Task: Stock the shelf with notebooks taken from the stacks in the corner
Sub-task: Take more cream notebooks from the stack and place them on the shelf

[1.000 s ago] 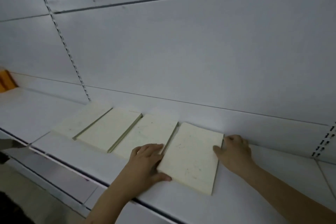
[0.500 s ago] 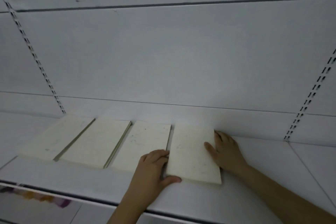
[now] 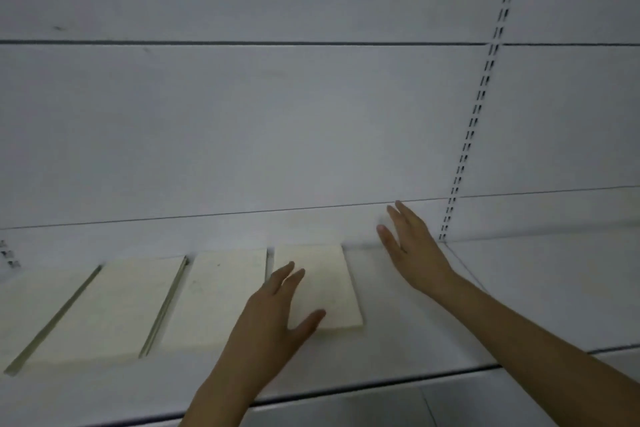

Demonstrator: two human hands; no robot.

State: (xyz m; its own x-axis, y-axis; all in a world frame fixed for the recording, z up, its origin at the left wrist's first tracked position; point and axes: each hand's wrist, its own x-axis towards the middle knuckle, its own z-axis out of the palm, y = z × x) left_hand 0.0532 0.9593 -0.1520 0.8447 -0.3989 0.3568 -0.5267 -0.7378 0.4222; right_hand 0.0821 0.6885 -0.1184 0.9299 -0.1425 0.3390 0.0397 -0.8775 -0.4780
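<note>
Two bare forearms enter from the bottom edge, one from the lower centre and one from the lower right corner. No sleeve shows on either arm up to the frame's edge. The left hand (image 3: 273,319) and the right hand (image 3: 412,246) are both bare: no glove, and neither wrist carries a watch or band. The fingers are slim, with short nails. No ring shows, though the picture is soft and dim, so a thin one could perhaps escape notice. Nothing else of the person is in view.
</note>
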